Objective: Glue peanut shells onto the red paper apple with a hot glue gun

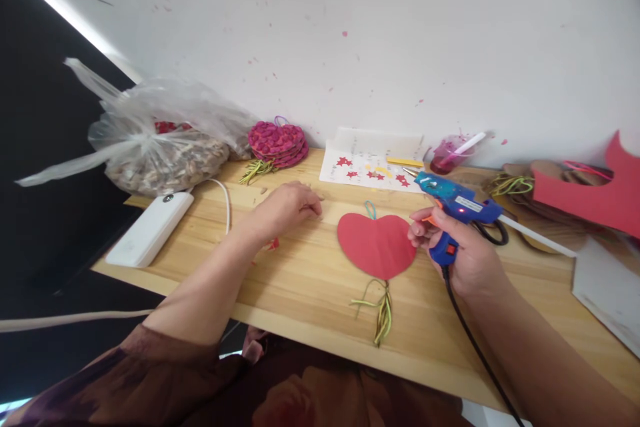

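Observation:
My right hand point(473, 257) grips a blue hot glue gun point(457, 199), with a white glue stick point(537, 235) out of its back and its nozzle towards the wall. Beside that hand lies a red paper heart point(376, 245) with a blue hanging loop point(370, 209) at the top and a yellow-green string tassel point(383, 317) at the bottom. Over the bare wood left of the heart is my left hand point(293, 207), its fingers curled together; what they pinch, if anything, is hidden. Small red scraps point(273, 244) lie below its wrist.
A plastic bag of shells point(170, 160), a white power bank point(150, 230) and a pink-purple shell-covered piece point(278, 143) stand left. Printed paper point(350, 150) with red stars point(344, 161) and a cup of purple paint point(453, 152) are at the back. Red sheet cut-offs point(590, 197) lie right.

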Tool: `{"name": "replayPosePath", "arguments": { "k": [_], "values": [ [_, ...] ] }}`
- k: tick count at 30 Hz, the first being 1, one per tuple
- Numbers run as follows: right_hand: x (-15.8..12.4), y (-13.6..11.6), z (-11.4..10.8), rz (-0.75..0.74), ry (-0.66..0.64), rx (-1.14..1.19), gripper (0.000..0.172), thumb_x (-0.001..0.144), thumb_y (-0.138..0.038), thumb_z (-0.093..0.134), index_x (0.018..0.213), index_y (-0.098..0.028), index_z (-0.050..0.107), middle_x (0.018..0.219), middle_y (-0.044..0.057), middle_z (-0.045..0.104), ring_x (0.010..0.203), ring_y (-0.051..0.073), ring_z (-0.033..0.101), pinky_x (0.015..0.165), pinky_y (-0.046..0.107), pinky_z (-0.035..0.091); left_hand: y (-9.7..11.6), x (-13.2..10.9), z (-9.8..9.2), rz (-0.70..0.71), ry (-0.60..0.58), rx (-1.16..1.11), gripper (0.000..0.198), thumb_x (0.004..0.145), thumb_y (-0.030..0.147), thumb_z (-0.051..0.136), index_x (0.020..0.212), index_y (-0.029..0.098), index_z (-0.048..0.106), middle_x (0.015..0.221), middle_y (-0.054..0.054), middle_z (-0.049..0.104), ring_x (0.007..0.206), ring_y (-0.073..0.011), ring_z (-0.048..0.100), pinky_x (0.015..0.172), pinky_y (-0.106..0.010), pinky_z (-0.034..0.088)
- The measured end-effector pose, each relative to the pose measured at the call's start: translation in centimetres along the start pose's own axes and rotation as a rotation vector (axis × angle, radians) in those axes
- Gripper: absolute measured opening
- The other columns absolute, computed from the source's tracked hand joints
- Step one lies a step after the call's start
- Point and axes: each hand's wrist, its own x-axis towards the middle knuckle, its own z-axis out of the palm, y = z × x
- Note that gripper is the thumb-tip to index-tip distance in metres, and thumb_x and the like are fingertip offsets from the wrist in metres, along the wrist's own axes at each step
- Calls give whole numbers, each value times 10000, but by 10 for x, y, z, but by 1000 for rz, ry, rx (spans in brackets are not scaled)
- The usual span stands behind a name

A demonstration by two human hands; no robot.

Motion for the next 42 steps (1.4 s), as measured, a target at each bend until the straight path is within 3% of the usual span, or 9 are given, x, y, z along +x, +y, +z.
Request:
{"name": "replayPosePath", "arguments": {
  "k": [18,25,33,39,42],
  "values": [
    [1,1,-3,10,0,14,302,674,-485,849,744,-195,801,628,14,640,594,140,618,570,234,495,2,2,9,-50,96,63,197,804,66,648,822,196,794,844,-41,776,865,-212,675,807,-300,487],
    [1,2,-3,8,-5,17,314,687,-492,848,757,-190,796,635,12,642,591,132,605,567,231,483,2,2,8,-25,121,99,140,863,143,668,865,183,803,871,-65,773,877,-225,674,828,-317,483],
    [-1,0,0,9,0,18,333,669,-501,857,756,-186,795,626,9,638,578,128,597,556,231,474,11,6,5,-43,23,128,176,871,125,645,871,188,809,891,-67,786,887,-221,685,847,-312,484],
    [-2,-2,1,10,-4,24,345,655,-512,862,740,-185,789,611,8,632,570,129,598,551,234,464,7,-1,-3,-116,174,74,171,911,188,645,967,191,806,980,-73,797,929,-227,702,864,-315,496],
    [-3,-2,1,13,-12,23,333,657,-504,861,735,-188,788,615,6,631,567,128,598,549,233,458,16,0,0,-122,95,92,154,894,198,668,966,198,803,933,-67,795,924,-235,698,849,-323,499]
  ]
}}
